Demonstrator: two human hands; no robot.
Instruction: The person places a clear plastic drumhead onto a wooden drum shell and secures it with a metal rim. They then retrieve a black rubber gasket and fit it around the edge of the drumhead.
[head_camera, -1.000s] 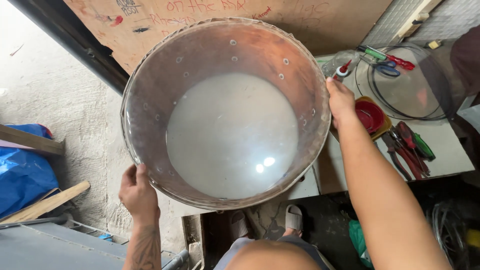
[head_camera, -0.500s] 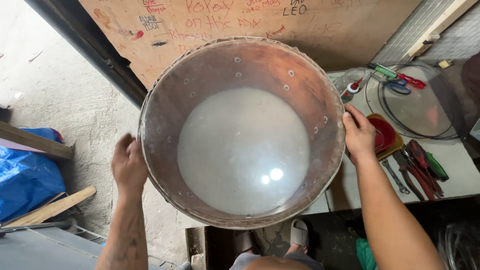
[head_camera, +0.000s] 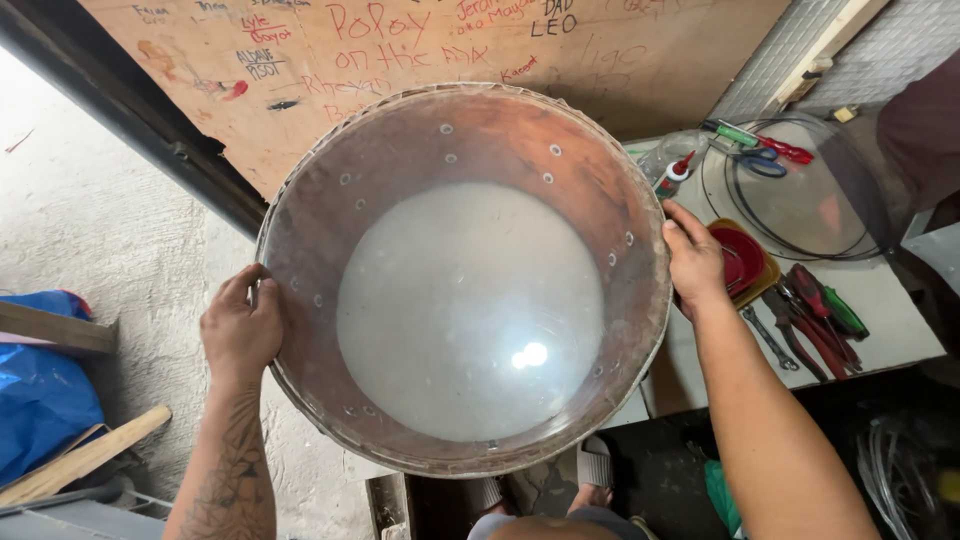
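Observation:
I hold a large round drum shell (head_camera: 590, 190) with a brown wooden inner wall, small holes around it and a cloudy white skin (head_camera: 465, 310) at its bottom. It is held up in front of me, open side toward the camera. My left hand (head_camera: 240, 325) grips the rim on the left side. My right hand (head_camera: 695, 255) grips the rim on the right side. The shell hides most of what lies under it.
A scribbled plywood board (head_camera: 350, 50) leans behind. To the right, a white table (head_camera: 890, 300) carries pliers (head_camera: 815, 320), a wrench (head_camera: 770, 340), scissors (head_camera: 765, 160), a glue bottle (head_camera: 672, 175), a red dish (head_camera: 740, 260) and a clear hoop (head_camera: 800, 190). Blue tarp (head_camera: 35, 400) and wood planks (head_camera: 85, 455) lie left.
The drum shell has dropped lower and shifted right in view. My left hand slid up the left rim; my right hand moved down to the right rim.

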